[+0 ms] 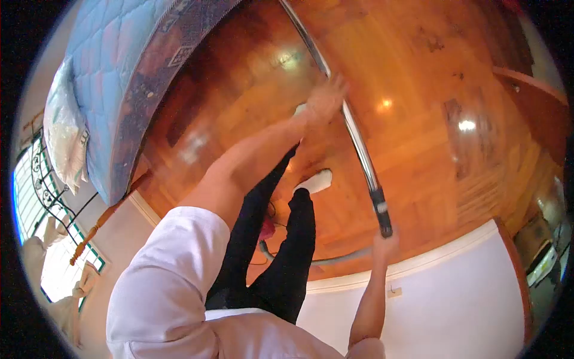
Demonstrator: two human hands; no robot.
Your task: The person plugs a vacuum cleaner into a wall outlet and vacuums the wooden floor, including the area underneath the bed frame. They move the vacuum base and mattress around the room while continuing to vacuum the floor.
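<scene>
A long shiny metal vacuum tube [359, 140] runs across a glossy wooden floor [430, 119]. My left hand [326, 99], at the end of a bare outstretched arm with a white sleeve at the shoulder, grips the tube partway along it. Lower down, my right hand [382, 244] holds the tube's black handle end [381, 212]. A grey hose [338, 260] curves from the handle towards my legs. My legs in black trousers and white socks [317, 180] stand between the two arms.
A blue quilted mattress [113, 66] with a patterned edge lies at the upper left, with a pillow beside it. A barred window [36, 191] is at far left. A white wall with a baseboard and socket [393, 292] is at the lower right. Something pink [266, 228] sits behind my legs.
</scene>
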